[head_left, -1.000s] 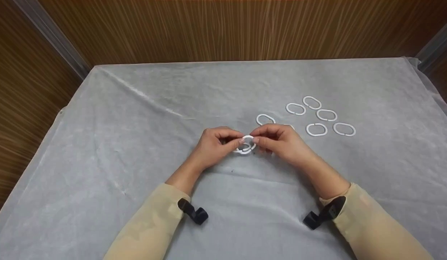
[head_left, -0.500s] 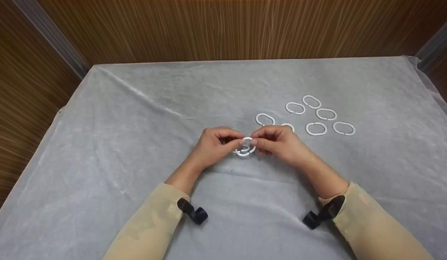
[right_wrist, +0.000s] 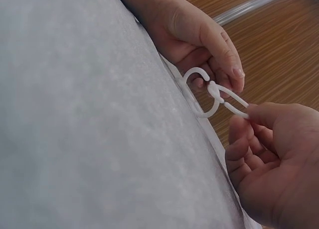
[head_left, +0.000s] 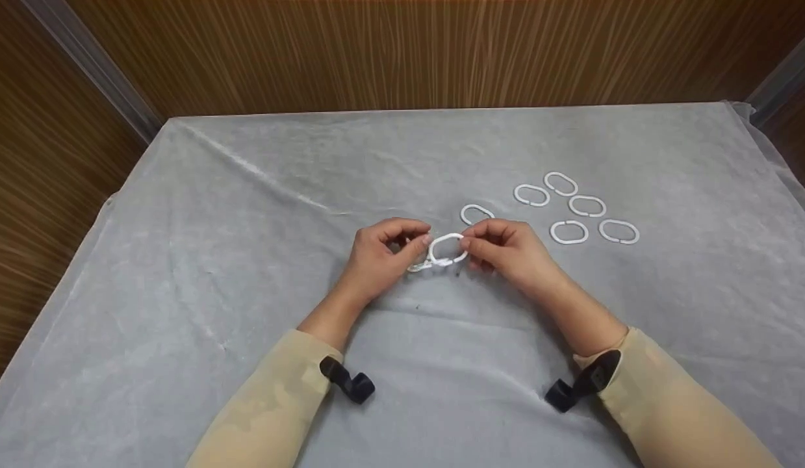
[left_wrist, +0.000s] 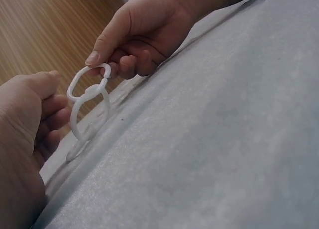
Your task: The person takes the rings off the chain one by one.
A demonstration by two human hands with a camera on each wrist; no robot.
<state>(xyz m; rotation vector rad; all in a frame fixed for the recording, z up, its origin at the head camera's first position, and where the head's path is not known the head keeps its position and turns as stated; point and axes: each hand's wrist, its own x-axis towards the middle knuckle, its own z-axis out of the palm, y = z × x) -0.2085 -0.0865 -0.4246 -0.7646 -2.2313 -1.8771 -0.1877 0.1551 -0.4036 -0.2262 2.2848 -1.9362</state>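
Observation:
My right hand [head_left: 509,250] pinches a white oval C-shaped ring [head_left: 447,235] between thumb and fingertips, a little above the cloth. In the left wrist view, a second white ring [left_wrist: 74,117] hangs linked through this held ring [left_wrist: 71,84]. Below it part of another white ring [left_wrist: 75,152] shows, and how it joins cannot be made out. Close to the held ring's left side is my left hand [head_left: 379,253], its thumb and index finger parted. No ring shows between those fingers in the left wrist view.
Several loose white rings [head_left: 569,221] lie on the grey cloth [head_left: 246,273] to the right. One more ring [head_left: 464,213] lies just behind my right hand, partly covered by it. A wood-grain panel [head_left: 402,52] stands behind the table.
The left fingers have come off the ring and parted. My right hand has lifted the ring slightly and turned it flatter to view, with the linked ring trailing at lower left.

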